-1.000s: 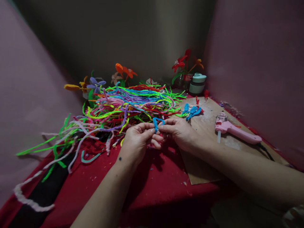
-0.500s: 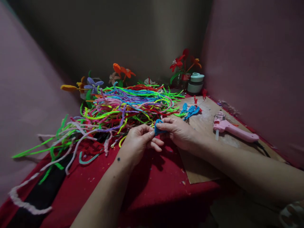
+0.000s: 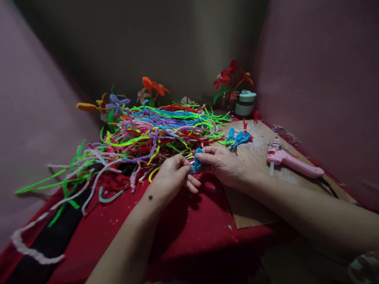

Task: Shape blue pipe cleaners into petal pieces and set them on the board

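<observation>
A small loop of blue pipe cleaner (image 3: pixel 197 161) is bent between my two hands above the red cloth. My right hand (image 3: pixel 223 163) pinches its upper part between thumb and forefinger. My left hand (image 3: pixel 173 175) has thumb and forefinger closed at the loop's lower left end, with the other fingers loosely curled below. The left fingertips partly hide that end. Just beyond my right hand, several shaped blue pipe-cleaner pieces (image 3: pixel 239 138) lie on the brown board (image 3: pixel 251 209).
A large heap of coloured pipe cleaners (image 3: pixel 166 126) spreads behind my left hand. On the board rests a pink glue gun (image 3: pixel 293 161). Pipe-cleaner flowers (image 3: pixel 117 104) and a pale green lidded cup (image 3: pixel 245 103) stand at the back. Red cloth (image 3: pixel 118 228) covers the table.
My left fingertips have drawn slightly down and left from my right hand. More of the blue loop now shows between them. The view has shifted a little.
</observation>
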`<state>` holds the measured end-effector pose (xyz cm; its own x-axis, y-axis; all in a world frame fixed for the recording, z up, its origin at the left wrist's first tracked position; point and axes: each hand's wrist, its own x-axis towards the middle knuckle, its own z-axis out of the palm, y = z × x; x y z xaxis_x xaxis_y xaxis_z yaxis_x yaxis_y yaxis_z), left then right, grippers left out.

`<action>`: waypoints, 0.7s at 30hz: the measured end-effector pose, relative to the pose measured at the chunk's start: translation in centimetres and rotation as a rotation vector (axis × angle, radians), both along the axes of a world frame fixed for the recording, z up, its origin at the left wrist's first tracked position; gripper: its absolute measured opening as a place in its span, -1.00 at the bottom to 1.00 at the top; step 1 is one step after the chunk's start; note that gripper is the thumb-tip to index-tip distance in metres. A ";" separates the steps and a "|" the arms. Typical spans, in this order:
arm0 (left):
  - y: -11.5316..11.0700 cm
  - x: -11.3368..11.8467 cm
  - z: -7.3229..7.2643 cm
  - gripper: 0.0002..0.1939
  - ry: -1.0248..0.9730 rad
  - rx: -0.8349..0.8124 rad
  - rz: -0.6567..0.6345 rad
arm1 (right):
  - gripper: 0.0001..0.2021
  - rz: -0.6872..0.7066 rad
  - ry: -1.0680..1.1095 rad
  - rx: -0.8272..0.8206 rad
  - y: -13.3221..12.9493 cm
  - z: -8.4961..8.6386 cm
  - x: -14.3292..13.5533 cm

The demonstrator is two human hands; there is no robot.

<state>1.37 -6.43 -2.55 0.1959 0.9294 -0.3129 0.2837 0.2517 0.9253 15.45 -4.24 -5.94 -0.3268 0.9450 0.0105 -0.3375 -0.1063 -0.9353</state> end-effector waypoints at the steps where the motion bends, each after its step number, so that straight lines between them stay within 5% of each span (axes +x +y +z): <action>1: 0.0 -0.1 0.1 -0.90 0.027 0.002 -0.011 | -0.78 -0.001 -0.004 -0.011 0.0 0.0 0.0; 12: 0.0 -0.9 0.5 -0.84 0.091 0.216 -0.029 | -0.81 -0.090 -0.062 0.044 0.3 -0.4 0.2; 21: -0.2 -1.1 -0.2 -0.88 0.154 0.283 -0.139 | -0.82 0.008 -0.056 -0.012 -0.2 0.2 -0.1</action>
<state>0.25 -6.62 -2.77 0.2970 0.9513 -0.0823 0.4390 -0.0595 0.8965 15.35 -4.44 -5.76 -0.3338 0.9424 -0.0195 -0.2839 -0.1202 -0.9513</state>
